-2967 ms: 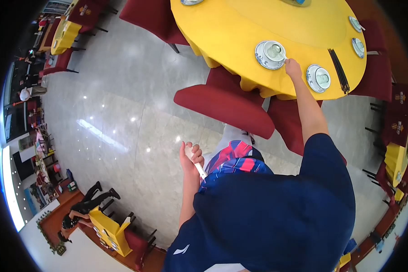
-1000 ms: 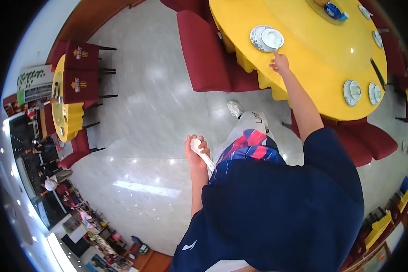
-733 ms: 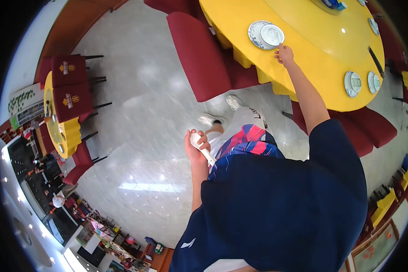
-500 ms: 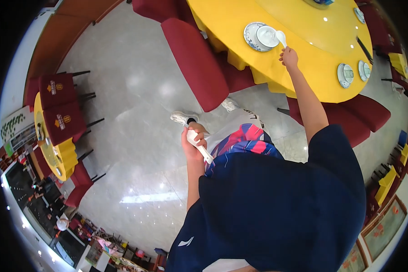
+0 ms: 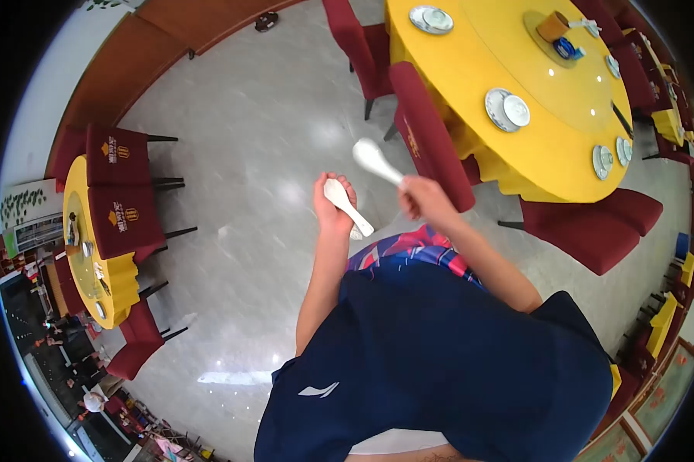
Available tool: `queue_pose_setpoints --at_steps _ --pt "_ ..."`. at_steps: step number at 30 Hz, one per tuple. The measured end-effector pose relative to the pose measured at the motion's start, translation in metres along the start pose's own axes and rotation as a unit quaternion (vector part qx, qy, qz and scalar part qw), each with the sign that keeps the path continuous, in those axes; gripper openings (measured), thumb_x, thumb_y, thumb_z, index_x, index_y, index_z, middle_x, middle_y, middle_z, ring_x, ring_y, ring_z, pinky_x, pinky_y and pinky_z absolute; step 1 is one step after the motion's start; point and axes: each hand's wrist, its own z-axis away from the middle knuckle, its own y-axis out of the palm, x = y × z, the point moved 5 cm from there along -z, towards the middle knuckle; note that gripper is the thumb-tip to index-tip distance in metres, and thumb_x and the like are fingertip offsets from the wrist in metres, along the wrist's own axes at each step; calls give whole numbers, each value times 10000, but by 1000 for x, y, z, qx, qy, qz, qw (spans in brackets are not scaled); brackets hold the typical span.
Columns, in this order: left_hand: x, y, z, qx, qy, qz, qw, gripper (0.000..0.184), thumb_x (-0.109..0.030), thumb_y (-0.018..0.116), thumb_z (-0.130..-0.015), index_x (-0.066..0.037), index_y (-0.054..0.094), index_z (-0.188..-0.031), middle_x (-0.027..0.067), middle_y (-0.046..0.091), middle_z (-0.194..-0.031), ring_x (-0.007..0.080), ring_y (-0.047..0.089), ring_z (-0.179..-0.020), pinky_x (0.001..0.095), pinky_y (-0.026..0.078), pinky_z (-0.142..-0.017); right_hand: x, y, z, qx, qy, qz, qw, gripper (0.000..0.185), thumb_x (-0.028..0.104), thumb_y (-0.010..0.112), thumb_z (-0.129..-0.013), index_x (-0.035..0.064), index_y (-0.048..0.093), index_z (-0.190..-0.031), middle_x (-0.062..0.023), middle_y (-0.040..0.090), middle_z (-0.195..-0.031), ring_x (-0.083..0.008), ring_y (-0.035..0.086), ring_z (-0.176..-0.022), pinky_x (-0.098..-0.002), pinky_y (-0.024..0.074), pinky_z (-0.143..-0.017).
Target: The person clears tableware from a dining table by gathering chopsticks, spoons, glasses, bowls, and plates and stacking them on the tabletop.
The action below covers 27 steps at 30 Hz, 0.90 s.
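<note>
While your navy shirt (image 5: pixel 439 339) fills the bottom of the view, both your hands are up ahead of it, both gripping. Left hand (image 5: pixel 331 213): fingers curled round a white spoon (image 5: pixel 352 212), bowl end forward, handle slanting back toward your right; can't tell if more are stacked under it. Right hand (image 5: pixel 426 199): closed on the handle end of a second spoon (image 5: pixel 374 160), held in the air, its bowl end pointing forward-left, just ahead and right of your left hand. Long axes run roughly parallel, spoons apart. Beyond, a red chair (image 5: pixel 432 138) stands between your hands and the yellow table (image 5: pixel 447 69), which lies ahead and to your right; your right hand is nearer it. Closest setting there: a bowl (image 5: pixel 516 112) on a plate (image 5: pixel 496 109), off-centre. Farther over, a brown holder (image 5: pixel 553 28). Well off left, another yellow-covered table (image 5: pixel 124 289).
</note>
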Motion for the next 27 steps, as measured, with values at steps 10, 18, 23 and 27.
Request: queue_pose_setpoints --at_steps 10,18,23,27 --pt "-85 -22 -36 -14 36 28 999 250 -385 590 -898 -145 524 -918 20 582 -841 138 576 -725 297 498 -656 -17 132 -63 72 53 204 975 386 299 433 -989 18 572 -763 -35 555 -576 -94 520 -471 -236 421 -449" --pt "-141 -20 -84 43 -5 4 999 276 -427 571 -913 -158 531 -961 17 570 -810 130 547 -625 241 412 -425 15 159 -150 114 20 418 901 500 417 469 -952 -3 665 -764 -108 636 -601 -184 609 -495 -307 487 -484" --pt "-180 17 -141 -10 -45 7 999 311 -461 519 -934 -152 552 -953 38 571 -808 138 551 -611 233 420 -408 86 40 -270 -155 23 224 962 477 425 475 -958 26 618 -739 -56 581 -572 -138 570 -480 -295 457 -443" --pt "-204 75 -202 26 -84 -44 995 276 -435 516 -938 -161 527 -905 25 540 -806 105 509 -626 208 401 -407 131 -120 -359 -353 0 -2 936 338 370 495 -936 42 576 -917 -67 567 -632 -136 491 -430 -277 373 -374"
